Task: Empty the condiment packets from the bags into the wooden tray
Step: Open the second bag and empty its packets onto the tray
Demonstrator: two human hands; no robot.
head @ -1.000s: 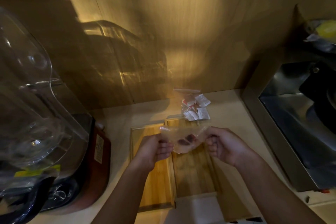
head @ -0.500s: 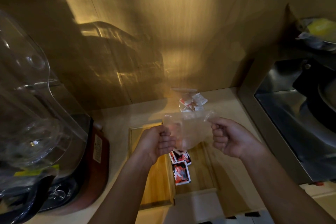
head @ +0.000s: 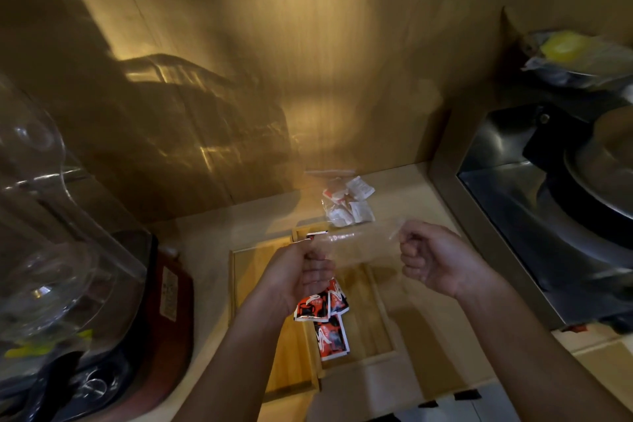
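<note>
while the thin clear plastic bag [head: 359,245] is stretched between both fists above the wooden tray with its lengthwise divider [head: 375,325], it looks empty, and the red, black and white condiment packets [head: 323,317] lie in the tray's right compartment, one against the divider. the left hand [head: 301,272] is clenched on the bag's left edge and the right hand [head: 433,257] is clenched on its right edge. to finish this step well, i would give the bag a short shake over the tray and check no packet clings inside, then set it aside. the second clear bag of white and red packets [head: 347,204] rests on the beige counter [head: 212,247] just past the tray's far edge, near the wall. the steel sink [head: 507,216] to the right and the glass jug appliance [head: 51,250] to the left leave only a narrow lane, so lifting straight up and back seems safest.
</note>
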